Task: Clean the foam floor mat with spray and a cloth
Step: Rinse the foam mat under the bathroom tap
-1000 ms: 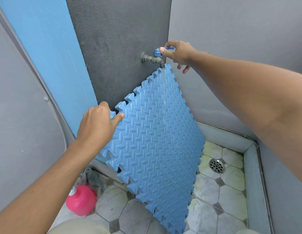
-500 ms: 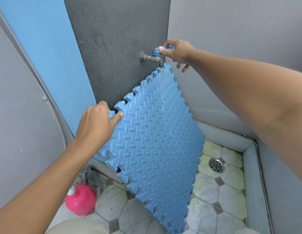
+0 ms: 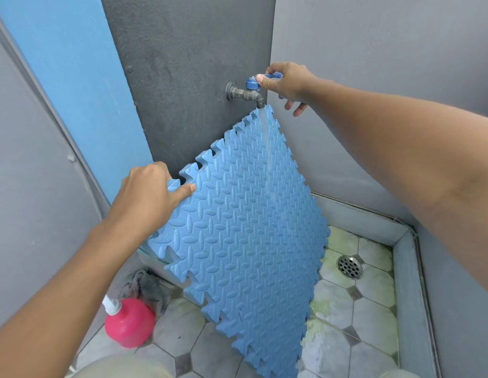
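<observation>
Rinsing at the tap. Your left hand has its grip clamped on the upper edge of the foam mat, which stands tilted under the running water. Your right hand pinches the tap handle. Angle the mat so the flow sheets across every ridge toward the drain.

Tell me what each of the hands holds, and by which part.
The left hand grips the foam mat by its upper toothed edge; the right hand pinches the blue handle of the tap.
</observation>
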Available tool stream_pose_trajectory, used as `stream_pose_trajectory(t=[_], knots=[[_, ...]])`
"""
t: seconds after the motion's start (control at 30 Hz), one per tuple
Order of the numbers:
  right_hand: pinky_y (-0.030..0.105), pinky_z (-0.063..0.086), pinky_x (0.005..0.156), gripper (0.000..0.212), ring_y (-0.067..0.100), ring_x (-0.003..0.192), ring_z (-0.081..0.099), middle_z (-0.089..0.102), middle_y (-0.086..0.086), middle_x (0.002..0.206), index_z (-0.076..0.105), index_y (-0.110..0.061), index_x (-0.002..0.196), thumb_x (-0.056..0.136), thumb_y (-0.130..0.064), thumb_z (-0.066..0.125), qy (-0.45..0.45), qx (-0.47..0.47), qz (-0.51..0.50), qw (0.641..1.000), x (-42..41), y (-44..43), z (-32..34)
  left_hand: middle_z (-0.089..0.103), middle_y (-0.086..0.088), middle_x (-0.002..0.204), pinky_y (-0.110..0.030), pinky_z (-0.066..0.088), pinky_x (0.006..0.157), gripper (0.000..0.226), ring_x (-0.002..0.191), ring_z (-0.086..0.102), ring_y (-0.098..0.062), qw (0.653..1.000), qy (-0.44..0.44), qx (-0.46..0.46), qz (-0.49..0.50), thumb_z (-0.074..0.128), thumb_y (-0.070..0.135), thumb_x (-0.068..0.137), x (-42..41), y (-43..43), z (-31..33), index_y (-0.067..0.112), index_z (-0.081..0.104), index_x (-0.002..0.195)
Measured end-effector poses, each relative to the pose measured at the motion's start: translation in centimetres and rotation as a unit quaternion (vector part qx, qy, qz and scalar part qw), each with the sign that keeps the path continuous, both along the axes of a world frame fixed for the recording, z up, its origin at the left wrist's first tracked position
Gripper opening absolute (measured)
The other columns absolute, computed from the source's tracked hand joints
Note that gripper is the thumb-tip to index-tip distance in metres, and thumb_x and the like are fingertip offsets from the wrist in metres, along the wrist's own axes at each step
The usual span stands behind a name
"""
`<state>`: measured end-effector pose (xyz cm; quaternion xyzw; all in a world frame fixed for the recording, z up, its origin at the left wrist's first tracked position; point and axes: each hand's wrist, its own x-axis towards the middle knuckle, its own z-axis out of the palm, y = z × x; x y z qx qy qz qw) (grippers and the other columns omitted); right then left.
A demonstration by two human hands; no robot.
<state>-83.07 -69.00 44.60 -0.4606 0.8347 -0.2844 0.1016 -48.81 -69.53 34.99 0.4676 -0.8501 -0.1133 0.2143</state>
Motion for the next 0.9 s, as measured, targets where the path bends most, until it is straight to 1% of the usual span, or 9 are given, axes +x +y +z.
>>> stream_pose_trajectory(t=[0.13,0.27,0.33,0.4,0.53,0.6,0.7,0.8,0.9], knots=[[0.034,0.056,0.048,0.067,0.028,0.078,0.071,0.059,0.013,0.112,0.051,-0.036,0.132,0.081,-0.079,0.051,-0.01,-0.008,-0.002,1.0,0.0,-0.1,-0.1,0.055,-0.008,0.074,-0.036,0.031,0.058,0.05,0.078,0.052,-0.032,1.0,-0.001,-0.007,-0.007,0.07,0.055,0.087,1.3,0.0,0.6,0.012,0.048,0.074],[0.033,0.056,0.049,0.066,0.027,0.078,0.071,0.061,0.013,0.11,0.053,-0.035,0.131,0.081,-0.077,0.054,-0.021,-0.015,-0.002,1.0,-0.1,-0.2,-0.3,0.053,-0.007,0.068,-0.037,0.029,0.057,0.052,0.072,0.049,-0.031,1.0,-0.005,-0.023,-0.013,0.072,0.055,0.085,2.8,0.1,1.5,0.011,0.048,0.072],[0.033,0.056,0.049,0.067,0.027,0.078,0.072,0.062,0.013,0.11,0.053,-0.035,0.131,0.08,-0.078,0.055,-0.023,-0.018,-0.001,1.0,-0.1,-0.3,-0.3,0.052,-0.006,0.064,-0.037,0.027,0.054,0.052,0.064,0.046,-0.025,0.999,-0.001,-0.027,-0.017,0.074,0.053,0.084,3.6,0.0,1.7,0.012,0.046,0.068],[0.033,0.056,0.049,0.067,0.027,0.078,0.072,0.062,0.013,0.11,0.053,-0.035,0.131,0.079,-0.078,0.055,-0.026,-0.02,-0.001,0.999,-0.1,-0.3,-0.3,0.052,-0.007,0.062,-0.036,0.028,0.054,0.052,0.06,0.046,-0.019,0.999,0.0,-0.03,-0.018,0.076,0.052,0.082,4.5,-0.2,1.8,0.012,0.047,0.066],[0.034,0.056,0.05,0.066,0.026,0.077,0.071,0.062,0.013,0.109,0.053,-0.035,0.131,0.08,-0.078,0.054,-0.03,-0.026,-0.005,0.999,-0.1,-0.5,-0.5,0.058,-0.01,0.063,-0.038,0.038,0.057,0.052,0.063,0.053,-0.023,1.0,-0.002,-0.024,-0.014,0.077,0.053,0.08,6.1,-0.7,2.4,0.009,0.054,0.068],[0.034,0.057,0.051,0.066,0.025,0.075,0.071,0.062,0.013,0.109,0.052,-0.036,0.131,0.081,-0.078,0.054,-0.031,-0.025,-0.006,0.999,0.0,-0.5,-0.5,0.06,-0.011,0.064,-0.039,0.04,0.06,0.052,0.064,0.054,-0.023,1.0,-0.003,-0.025,-0.014,0.078,0.053,0.079,6.5,-0.7,2.7,0.008,0.055,0.068],[0.034,0.057,0.05,0.064,0.026,0.075,0.071,0.063,0.013,0.107,0.054,-0.036,0.129,0.08,-0.078,0.055,-0.032,-0.024,-0.005,0.999,0.0,-0.6,-0.5,0.056,-0.01,0.061,-0.036,0.034,0.055,0.052,0.063,0.052,-0.022,1.0,0.005,-0.022,-0.017,0.078,0.052,0.079,6.3,-0.7,2.7,0.008,0.053,0.068],[0.033,0.056,0.049,0.064,0.025,0.076,0.071,0.064,0.013,0.106,0.054,-0.037,0.128,0.079,-0.078,0.055,-0.032,-0.024,-0.007,0.999,0.0,-0.6,-0.5,0.055,-0.009,0.063,-0.034,0.031,0.054,0.052,0.063,0.048,-0.018,0.999,0.019,-0.016,-0.021,0.077,0.052,0.08,5.3,-0.5,2.3,0.01,0.05,0.068],[0.034,0.057,0.05,0.065,0.026,0.077,0.072,0.064,0.012,0.106,0.053,-0.036,0.129,0.08,-0.078,0.055,-0.034,-0.023,-0.008,0.999,-0.1,-0.7,-0.6,0.054,-0.007,0.063,-0.033,0.028,0.052,0.051,0.064,0.047,-0.023,0.999,0.037,-0.007,-0.025,0.077,0.051,0.083,3.6,-0.2,1.2,0.008,0.051,0.07]])
